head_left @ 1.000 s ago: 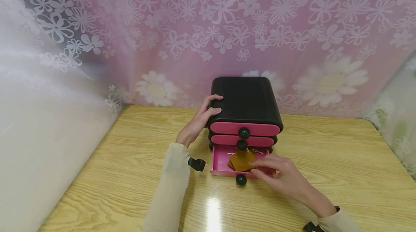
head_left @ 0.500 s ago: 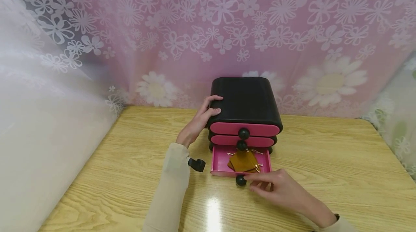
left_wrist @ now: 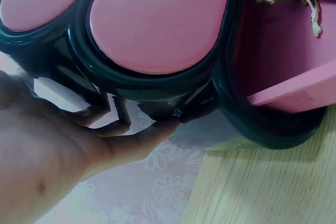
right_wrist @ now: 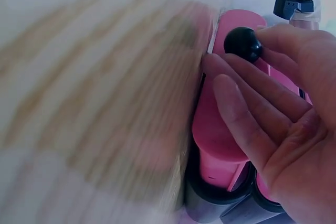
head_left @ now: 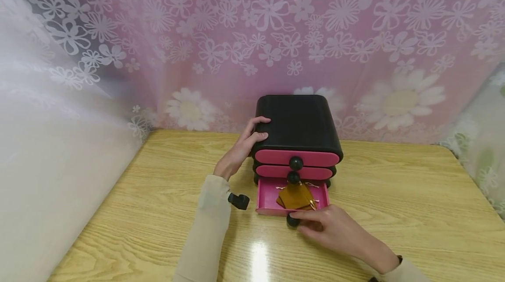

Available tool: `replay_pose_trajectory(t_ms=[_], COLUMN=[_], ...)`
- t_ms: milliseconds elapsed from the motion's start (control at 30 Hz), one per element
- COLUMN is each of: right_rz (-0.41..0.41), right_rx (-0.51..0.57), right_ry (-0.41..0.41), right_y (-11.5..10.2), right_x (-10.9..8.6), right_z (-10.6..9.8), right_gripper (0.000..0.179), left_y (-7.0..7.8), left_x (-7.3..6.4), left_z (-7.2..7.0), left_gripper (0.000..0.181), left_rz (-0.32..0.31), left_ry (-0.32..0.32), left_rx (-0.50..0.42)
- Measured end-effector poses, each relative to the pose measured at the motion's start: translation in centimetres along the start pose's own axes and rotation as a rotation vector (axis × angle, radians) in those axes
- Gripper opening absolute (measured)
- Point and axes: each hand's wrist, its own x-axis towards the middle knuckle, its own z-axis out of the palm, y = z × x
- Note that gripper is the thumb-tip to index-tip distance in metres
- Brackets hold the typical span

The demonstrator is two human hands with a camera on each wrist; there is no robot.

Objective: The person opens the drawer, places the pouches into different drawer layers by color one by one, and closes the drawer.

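A black cabinet with pink drawer fronts stands on the table, its bottom drawer pulled out. Mustard-brown drawstring pouches with pale cords lie overlapping inside that drawer. My left hand rests on the cabinet's left side, thumb and a finger lying over the top edge. The left wrist view shows these fingers nearly straight against the black side. At the front, my right hand has thumb and finger at the bottom drawer's round black knob, pinching it. Its other fingers extend below the knob.
Two upper drawers are closed, each with a black knob. A floral curtain hangs behind the wooden table, and a pale sheet hangs at the left.
My right hand has moved from the pouches, over the drawer's front right, down and left to the knob. The left hand and the drawer have stayed in place.
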Motion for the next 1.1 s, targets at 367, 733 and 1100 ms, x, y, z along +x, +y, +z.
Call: replay_pose_trajectory(t_ms=[367, 733, 1100], right_rz=[0.034, 0.191, 0.29], right_rx=[-0.013, 0.077, 0.126], right_ry=[0.044, 0.073, 0.1], right_y=[-0.5, -0.7, -0.7], right_x=[0.6, 0.9, 1.3], right_z=[-0.4, -0.1, 0.0], right_gripper=[0.03, 0.024, 0.023], left_y=[0.2, -0.2, 0.0], left_x=[0.1, 0.1, 0.0], left_z=[0.1, 0.2, 0.2], left_gripper=[0.042, 0.043, 0.04], left_rz=[0.01, 0.004, -0.007], left_ry=[-0.009, 0.004, 0.017], left_rx=[0.005, -0.011, -0.019])
